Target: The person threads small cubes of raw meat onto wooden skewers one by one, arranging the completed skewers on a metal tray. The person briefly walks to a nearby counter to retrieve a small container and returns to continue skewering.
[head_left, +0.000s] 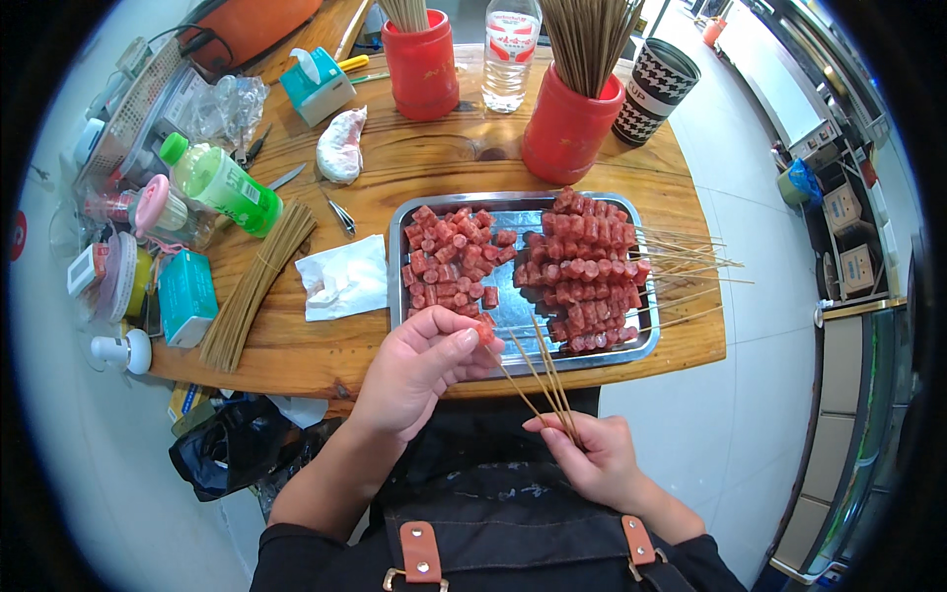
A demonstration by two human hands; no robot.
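My left hand [419, 367] pinches a short piece of red sausage [484, 334] between thumb and fingers, at the tip of one wooden skewer. In my right hand [592, 456] are several thin wooden skewers [550, 383], fanned out toward the upper left. Just beyond my hands lies a metal tray [399, 259]. Loose cut sausage pieces [452, 252] are heaped in its left half. Filled sausage skewers [592, 264] are stacked on the right, their bare sticks poking out over the tray's right rim. Whether the tip has entered the pinched piece I cannot tell.
Two red pots [422, 69] of skewers, a water bottle [510, 59] and a patterned cup [655, 94] stand at the back. Left of the tray lie a white tissue [345, 278], a bundle of skewers [258, 286] and a green bottle [225, 185]. Scissors are near.
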